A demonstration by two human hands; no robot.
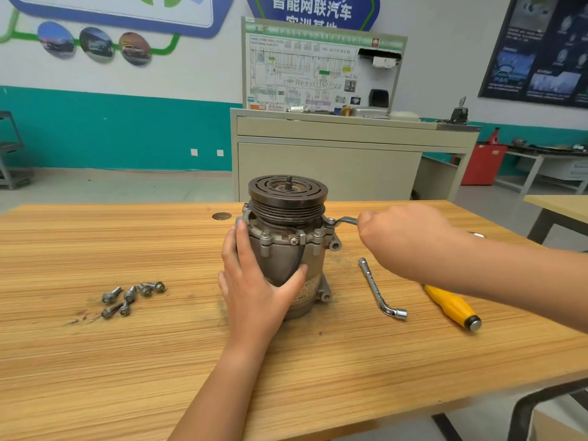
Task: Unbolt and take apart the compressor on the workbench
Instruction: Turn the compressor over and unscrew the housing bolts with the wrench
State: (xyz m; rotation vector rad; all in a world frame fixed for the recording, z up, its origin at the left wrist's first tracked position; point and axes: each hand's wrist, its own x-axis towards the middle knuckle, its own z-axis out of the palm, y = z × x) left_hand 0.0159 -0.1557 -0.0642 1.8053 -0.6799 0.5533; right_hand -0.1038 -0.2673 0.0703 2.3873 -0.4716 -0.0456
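Left hand point(254, 281), reaching in from 6 o'clock, lies spread against the compressor point(286, 249), fingers running up its 9 o'clock side and thumb across the front. It presses to brace the body and does not wrap it. The compressor stands upright at mid-bench point(127, 361), pulley point(288, 189) on top. From 3 o'clock the right hand point(401, 237) comes in as a fist clamped on the handle of a wrench point(345, 220), whose head sits over a flange bolt point(331, 221) at the compressor's 3 o'clock edge. Whether the head is fully seated on that bolt is hard to tell from this angle.

Six loose bolts point(130, 297) lie in a cluster at 9 o'clock, well apart from the compressor. An L-wrench point(380, 288) lies at 4 o'clock, and a yellow tool point(451, 305) just beyond it, partly under the right forearm.

Judging by the pile of bolts and those on the near flange, the unbolting step is under way and the body is not yet split. The next move likely calls for a firm swing of the wrench while the left hand resists the turn, so the upright compressor neither spins nor tips. The short handle sits close under the pulley, so each swing will probably be small and need reseating.
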